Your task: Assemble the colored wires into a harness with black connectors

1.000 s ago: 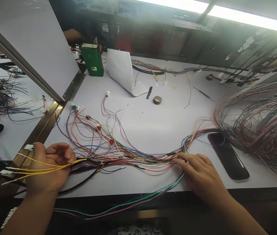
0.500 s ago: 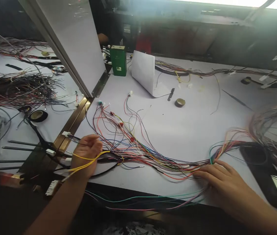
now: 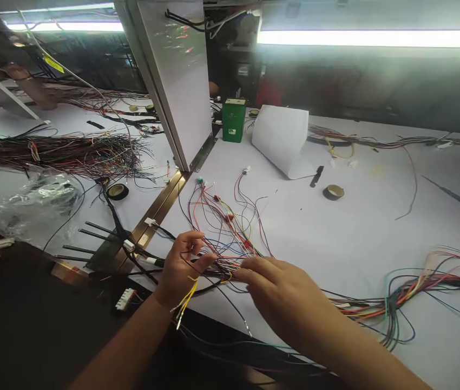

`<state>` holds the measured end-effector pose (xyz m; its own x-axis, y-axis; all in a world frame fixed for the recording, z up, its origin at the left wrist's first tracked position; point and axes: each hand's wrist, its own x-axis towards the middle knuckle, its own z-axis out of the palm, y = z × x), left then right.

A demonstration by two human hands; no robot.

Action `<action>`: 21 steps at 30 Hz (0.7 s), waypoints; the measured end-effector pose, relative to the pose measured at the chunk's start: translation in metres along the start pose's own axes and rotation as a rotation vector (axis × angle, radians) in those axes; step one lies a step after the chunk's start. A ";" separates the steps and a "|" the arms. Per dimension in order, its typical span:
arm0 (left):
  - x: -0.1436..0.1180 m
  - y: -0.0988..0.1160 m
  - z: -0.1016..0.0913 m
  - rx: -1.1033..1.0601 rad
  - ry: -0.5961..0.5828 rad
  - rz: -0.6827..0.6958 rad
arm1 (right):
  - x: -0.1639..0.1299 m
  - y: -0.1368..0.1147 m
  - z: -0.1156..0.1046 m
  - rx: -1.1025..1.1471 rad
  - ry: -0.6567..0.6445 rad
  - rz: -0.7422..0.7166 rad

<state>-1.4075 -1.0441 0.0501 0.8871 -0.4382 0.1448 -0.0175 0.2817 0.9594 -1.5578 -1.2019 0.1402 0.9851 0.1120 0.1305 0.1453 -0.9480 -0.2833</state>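
Note:
A loose harness of coloured wires (image 3: 230,233) fans out over the white table (image 3: 335,233) and runs off to the right as a bundle (image 3: 400,295). My left hand (image 3: 181,268) grips the harness near the table's front edge, and several yellow wires (image 3: 185,300) hang down from its palm. My right hand (image 3: 282,295) has come up beside it, fingertips on the same wires just right of the left hand.
A tilted white panel (image 3: 177,81) divides this table from the left one, which carries a dark wire bundle (image 3: 59,151), a tape roll (image 3: 117,190) and a plastic bag (image 3: 35,203). Farther back stand a green box (image 3: 233,120), folded white paper (image 3: 284,138) and another tape roll (image 3: 333,192).
My right hand slid left along the harness to meet my left hand. The yellow wires, earlier stretched leftwards, now dangle from the left hand. The view swung left.

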 end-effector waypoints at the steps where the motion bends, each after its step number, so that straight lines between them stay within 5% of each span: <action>1: 0.000 -0.001 0.000 -0.013 -0.004 -0.004 | 0.016 -0.005 0.008 -0.001 -0.015 0.000; 6: 0.006 0.001 0.000 -0.239 0.033 -0.091 | 0.062 -0.006 0.042 0.012 0.012 -0.019; 13: 0.032 0.011 -0.018 -0.856 0.188 -0.342 | 0.057 0.009 0.082 0.035 0.126 -0.100; 18: 0.032 0.014 -0.025 -0.941 0.176 -0.326 | 0.059 0.014 0.076 0.128 0.072 -0.113; 21: 0.030 0.016 -0.023 -0.907 0.156 -0.347 | 0.073 0.023 0.063 0.130 0.083 0.042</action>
<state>-1.3702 -1.0329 0.0644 0.8282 -0.5213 -0.2056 0.5583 0.7357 0.3834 -1.4769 -1.1964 0.0833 0.9803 0.0427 0.1929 0.1200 -0.9042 -0.4099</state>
